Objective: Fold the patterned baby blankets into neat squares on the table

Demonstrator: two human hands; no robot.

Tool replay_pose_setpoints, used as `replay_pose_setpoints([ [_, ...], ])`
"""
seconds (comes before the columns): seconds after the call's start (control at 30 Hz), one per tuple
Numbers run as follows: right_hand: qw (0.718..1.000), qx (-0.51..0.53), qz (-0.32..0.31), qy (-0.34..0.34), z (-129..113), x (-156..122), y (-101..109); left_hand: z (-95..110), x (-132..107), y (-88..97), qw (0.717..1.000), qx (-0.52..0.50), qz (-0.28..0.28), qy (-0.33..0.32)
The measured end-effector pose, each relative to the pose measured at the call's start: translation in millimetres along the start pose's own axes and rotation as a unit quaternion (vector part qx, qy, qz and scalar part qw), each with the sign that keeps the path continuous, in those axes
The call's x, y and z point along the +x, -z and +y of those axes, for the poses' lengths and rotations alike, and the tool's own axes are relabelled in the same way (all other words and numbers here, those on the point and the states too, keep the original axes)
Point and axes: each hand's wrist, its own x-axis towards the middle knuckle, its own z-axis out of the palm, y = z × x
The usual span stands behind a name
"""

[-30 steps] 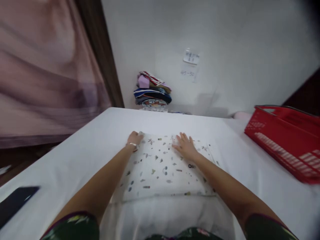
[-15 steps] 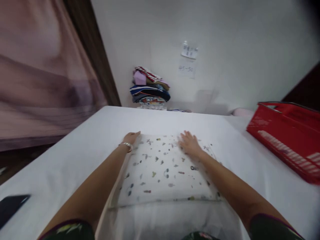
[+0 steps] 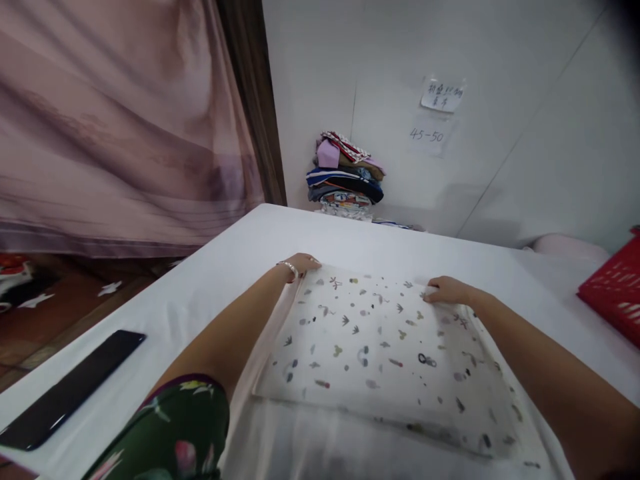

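Observation:
A white cloth [image 3: 380, 347] printed with small dark and coloured motifs lies folded flat on the white table [image 3: 200, 293] in front of me. My left hand [image 3: 303, 262], with a bracelet on its wrist, rests on the cloth's far left corner, its fingers curled over the edge. My right hand [image 3: 447, 291] is at the far right corner, with its fingers bent and pinching the cloth's edge.
A black phone [image 3: 70, 390] lies at the table's near left edge. A stack of folded clothes [image 3: 345, 177] stands against the white wall at the back. A red basket [image 3: 613, 293] sits at the right. A pink curtain [image 3: 110, 120] hangs on the left.
My right hand has slid from the middle of the cloth's far edge out to its right corner and has closed on it. My head has turned left, so the basket is mostly out of view.

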Motion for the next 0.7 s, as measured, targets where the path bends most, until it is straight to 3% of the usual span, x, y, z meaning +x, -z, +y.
replay_pose_setpoints([
  [0.13,0.996,-0.044,0.075,0.032,-5,-18,1,-1,-14,8.9,0.999,0.004,-0.022,-0.032],
  [0.23,0.984,-0.086,0.137,0.074,-9,-49,-6,1,-45,10.5,0.986,0.062,-0.010,-0.154],
  [0.4,0.951,-0.161,0.232,0.126,-15,-99,-29,0,-100,1.3,0.925,0.177,0.053,-0.332],
  [0.47,0.939,-0.169,0.268,0.134,-15,-113,-39,-5,-113,-2.7,0.914,0.185,0.088,-0.350],
  [0.57,0.929,-0.156,0.306,0.135,-14,-128,-53,-14,-122,-6.3,0.921,0.175,0.136,-0.320],
  [0.7,0.929,-0.142,0.311,0.144,-15,-142,-63,-24,-130,-9.2,0.928,0.188,0.141,-0.288],
])
